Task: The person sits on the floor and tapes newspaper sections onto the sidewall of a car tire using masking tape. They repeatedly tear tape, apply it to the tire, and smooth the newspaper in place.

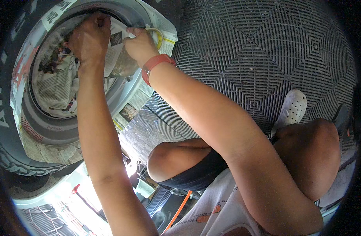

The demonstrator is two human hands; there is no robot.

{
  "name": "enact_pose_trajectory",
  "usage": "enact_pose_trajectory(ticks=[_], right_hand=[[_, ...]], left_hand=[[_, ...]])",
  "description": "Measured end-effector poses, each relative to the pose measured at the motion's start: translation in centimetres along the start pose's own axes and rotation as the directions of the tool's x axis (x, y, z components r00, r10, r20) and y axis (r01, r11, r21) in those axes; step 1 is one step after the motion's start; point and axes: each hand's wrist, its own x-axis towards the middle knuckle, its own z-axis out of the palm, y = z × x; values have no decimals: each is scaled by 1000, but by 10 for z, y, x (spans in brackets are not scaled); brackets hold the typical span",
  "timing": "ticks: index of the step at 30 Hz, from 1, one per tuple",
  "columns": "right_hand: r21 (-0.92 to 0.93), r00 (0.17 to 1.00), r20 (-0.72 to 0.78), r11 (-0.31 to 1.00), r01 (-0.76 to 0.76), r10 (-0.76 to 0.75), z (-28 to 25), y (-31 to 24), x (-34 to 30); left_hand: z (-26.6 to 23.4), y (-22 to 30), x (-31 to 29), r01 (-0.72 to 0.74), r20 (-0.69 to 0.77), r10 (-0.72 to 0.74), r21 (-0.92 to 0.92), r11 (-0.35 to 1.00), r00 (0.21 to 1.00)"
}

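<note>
Grey gridded floor (259, 35), newspaper (56, 96) inside wheel (50, 128), our left hand (90, 41) over newspaper, right hand (143, 45) beside tape roll (160, 39), fingers bent, pinching we can't tell.

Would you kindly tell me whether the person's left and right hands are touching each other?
Apart: the head view shows the left hand and the right hand with a strip of newspaper visible between them.

Newspaper (52, 94) is lying on the wheel (60, 135); tape (160, 39) is sitting at its right side; matting (235, 59) is stretching farther right.
</note>
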Motion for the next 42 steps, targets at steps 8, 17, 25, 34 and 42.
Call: enact_pose_trajectory(ticks=[8, 17, 25, 34, 42], right_hand=[[0, 999, 32, 1000, -20, 20, -4, -9, 0], [-108, 977, 162, 987, -120, 136, -6, -11, 7], [-151, 969, 193, 981, -125, 154, -10, -13, 5], [-234, 982, 189, 972, 19, 26, -16, -11, -1], [-267, 970, 221, 951, 157, -98, -25, -5, -15]], left_hand=[[7, 0, 3, 102, 63, -107, 87, 991, 992], [2, 8, 9, 208, 59, -223, 188, 960, 973], [-21, 1, -13, -212, 31, 211, 51, 976, 977], [-12, -2, -41, -552, 346, 453, 289, 782, 822], [-8, 2, -50, -554, 409, 393, 428, 715, 823]])
